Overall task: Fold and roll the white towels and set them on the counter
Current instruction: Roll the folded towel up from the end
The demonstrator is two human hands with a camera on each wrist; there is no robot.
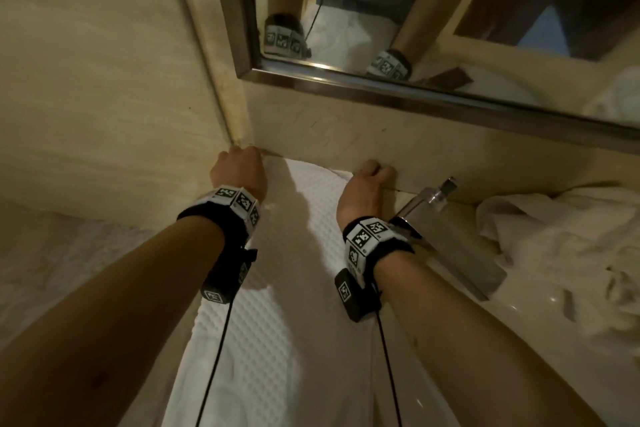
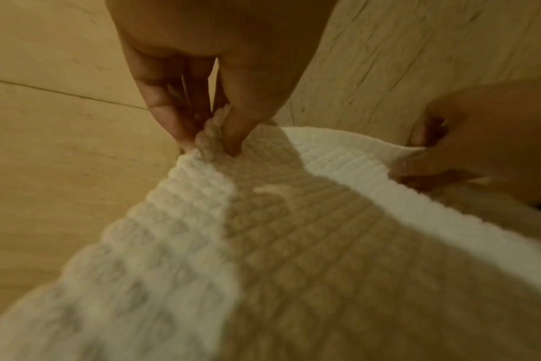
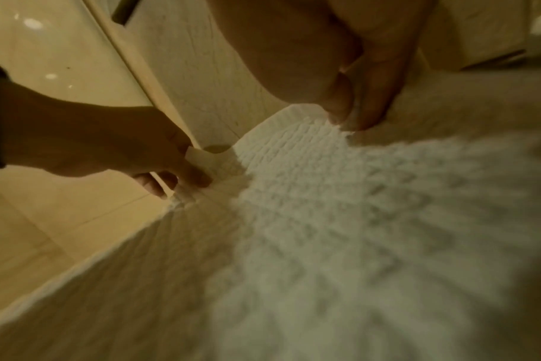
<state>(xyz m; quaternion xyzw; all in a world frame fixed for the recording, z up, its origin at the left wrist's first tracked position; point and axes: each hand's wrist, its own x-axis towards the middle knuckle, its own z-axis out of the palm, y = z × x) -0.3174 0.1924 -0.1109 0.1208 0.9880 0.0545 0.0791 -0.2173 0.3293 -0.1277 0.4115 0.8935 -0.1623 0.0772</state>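
White towel [image 1: 277,253], far corners pinched by left hand [image 1: 239,170], right hand [image 1: 363,191]

1. Two hands: the left hand [image 1: 239,168] and the right hand [image 1: 363,187], both at the far end of the waffle towel.
2. One waffle towel [image 1: 273,288], spread flat on the worktop [image 1: 52,253].
3. One crumpled heap of white towels [image 1: 554,246], right of the waffle towel.
4. One metal tap [image 1: 446,239], between the waffle towel and the heap.
5. One mirror [image 1: 415,10], above the waffle towel's far end.
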